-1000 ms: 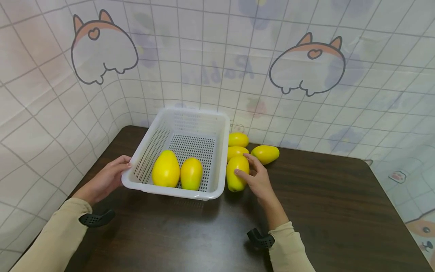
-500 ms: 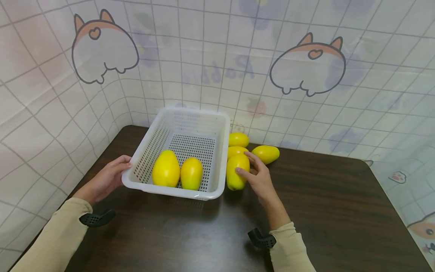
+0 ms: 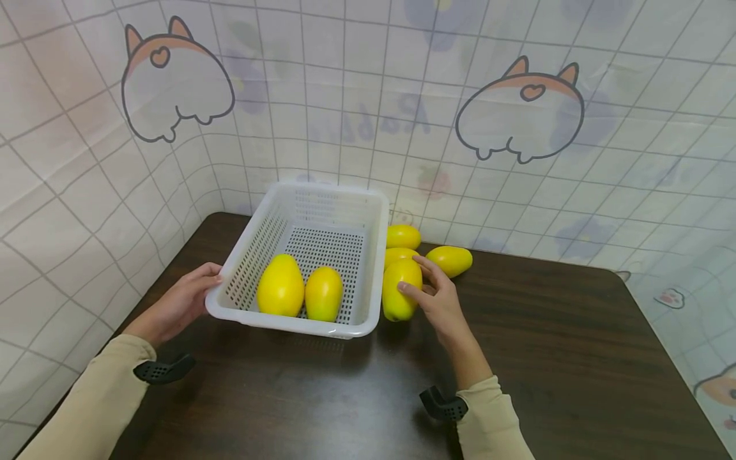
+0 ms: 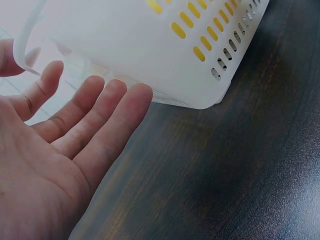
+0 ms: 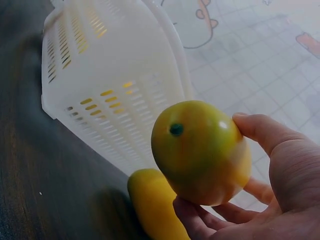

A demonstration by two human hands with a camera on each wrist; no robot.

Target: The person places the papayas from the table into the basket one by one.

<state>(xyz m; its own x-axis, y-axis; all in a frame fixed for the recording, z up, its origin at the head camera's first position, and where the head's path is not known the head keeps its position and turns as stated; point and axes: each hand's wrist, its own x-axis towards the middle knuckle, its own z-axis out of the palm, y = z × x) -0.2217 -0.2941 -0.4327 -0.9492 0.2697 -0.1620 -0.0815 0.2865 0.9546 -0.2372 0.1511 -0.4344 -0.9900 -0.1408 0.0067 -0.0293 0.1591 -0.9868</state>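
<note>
My left hand (image 3: pixel 183 300) holds the white plastic basket (image 3: pixel 379 300) at its left rim, thumb over the edge. In the left wrist view the other fingers (image 4: pixel 115 120) stretch out beneath the basket's wall. Just outside the basket's right side, my right hand (image 3: pixel 439 300) grips a yellow mango (image 3: pixel 400 297) between thumb and fingers. That mango's greenish end with a dark stem spot faces the right wrist camera, with another mango (image 5: pixel 155 205) below it. Inside the basket lie a large mango (image 3: pixel 280 285) and a smaller mango (image 3: pixel 324 294), side by side at the near end.
On the dark wooden table (image 3: pixel 552 345), a mango (image 3: pixel 404 236) lies at the back beside the basket. Another mango (image 3: pixel 401 255) is partly hidden behind the held one, and a third mango (image 3: pixel 450 260) lies right of it. A patterned cloth (image 3: pixel 368 83) hangs behind the table.
Over the last second the mango in my right hand has shifted slightly away from me, the hand moving with it. My left hand and the basket stay in place.
</note>
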